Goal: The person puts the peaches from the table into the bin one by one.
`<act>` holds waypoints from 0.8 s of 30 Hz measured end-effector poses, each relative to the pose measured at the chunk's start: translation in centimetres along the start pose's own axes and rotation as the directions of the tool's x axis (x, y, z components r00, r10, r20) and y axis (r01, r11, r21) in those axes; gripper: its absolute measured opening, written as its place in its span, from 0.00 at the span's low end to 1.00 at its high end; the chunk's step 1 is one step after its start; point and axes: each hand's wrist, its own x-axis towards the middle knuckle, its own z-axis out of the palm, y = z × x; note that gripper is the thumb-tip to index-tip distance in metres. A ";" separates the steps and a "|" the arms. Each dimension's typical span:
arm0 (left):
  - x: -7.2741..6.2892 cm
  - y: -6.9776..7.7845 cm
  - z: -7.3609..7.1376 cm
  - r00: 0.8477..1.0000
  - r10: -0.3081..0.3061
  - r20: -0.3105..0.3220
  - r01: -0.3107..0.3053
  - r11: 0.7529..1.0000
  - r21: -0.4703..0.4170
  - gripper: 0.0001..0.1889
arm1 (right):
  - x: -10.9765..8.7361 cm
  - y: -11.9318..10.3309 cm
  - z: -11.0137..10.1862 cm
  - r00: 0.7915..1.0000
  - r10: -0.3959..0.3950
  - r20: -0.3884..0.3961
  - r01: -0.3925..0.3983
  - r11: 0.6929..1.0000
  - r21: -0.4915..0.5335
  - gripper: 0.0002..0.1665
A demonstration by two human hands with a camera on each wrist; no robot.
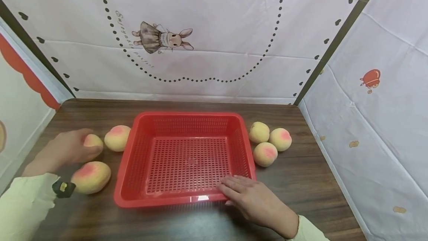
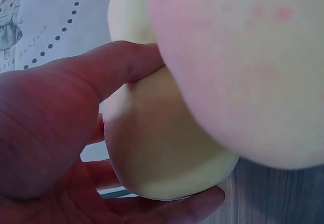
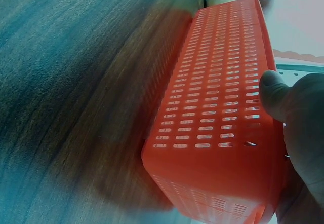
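Observation:
On the left of the table, my left hand point(image 1: 68, 148) curls its thumb and fingers round a yellow-pink peach point(image 1: 93, 141). In the left wrist view the thumb lies over this peach point(image 2: 162, 138) and fingers pass beneath it. A larger peach point(image 1: 91, 177) sits just in front of that hand, and another peach point(image 1: 117, 138) stands against the basket's left side. My right hand point(image 1: 255, 200) holds the near right corner of a red plastic basket point(image 1: 153, 201). Its fingers reach over the rim, and the right wrist view shows the thumb point(image 3: 273, 89) on the outer wall.
Beyond the basket's right side, three peaches cluster: one at the back point(image 1: 259, 132), one at the right point(image 1: 281, 139), one nearer point(image 1: 265, 154). The dark wood table point(image 1: 301, 181) is bordered by white printed cloth point(image 1: 214, 70) at the back and sides.

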 end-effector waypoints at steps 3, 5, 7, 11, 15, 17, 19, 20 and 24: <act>-0.1 0.0 -0.3 1.000 0.012 -0.018 -0.011 1.000 0.016 0.29 | 0.0 0.0 0.0 1.000 0.005 0.010 -0.005 1.000 0.012 0.29; -0.2 0.0 -0.5 1.000 0.019 -0.021 -0.018 0.999 0.030 0.30 | 0.0 0.0 -0.1 1.000 0.008 0.018 -0.008 1.000 0.015 0.29; -0.2 0.1 -0.8 0.999 0.024 -0.022 -0.023 0.999 0.046 0.29 | 0.0 0.0 -0.1 1.000 0.009 0.023 -0.009 1.000 0.018 0.29; -0.4 0.2 -1.4 0.999 0.031 -0.030 -0.030 0.998 0.053 0.34 | 0.0 0.1 -0.1 1.000 0.002 0.022 -0.002 1.000 0.007 0.29; -0.6 0.4 -1.9 0.997 0.051 -0.065 -0.049 0.998 0.038 0.35 | 0.0 0.1 -0.2 1.000 -0.004 0.014 0.004 1.000 -0.002 0.29; -0.7 0.5 -2.1 0.995 0.060 -0.083 -0.058 0.998 0.027 0.29 | 0.1 0.0 -0.2 1.000 -0.005 0.012 0.005 1.000 0.001 0.29; -0.8 0.6 -2.4 0.993 0.068 -0.099 -0.067 0.998 0.019 0.24 | 0.1 0.0 -0.2 1.000 -0.006 0.010 0.006 1.000 0.003 0.29; -0.8 0.6 -2.6 0.992 0.071 -0.102 -0.070 0.997 0.013 0.22 | 0.1 0.0 -0.2 1.000 -0.006 0.009 0.006 1.000 0.005 0.30; -0.8 0.7 -3.2 0.993 0.063 -0.098 -0.063 0.998 0.005 0.28 | 0.1 0.0 -0.2 1.000 -0.006 0.012 0.006 1.000 0.003 0.30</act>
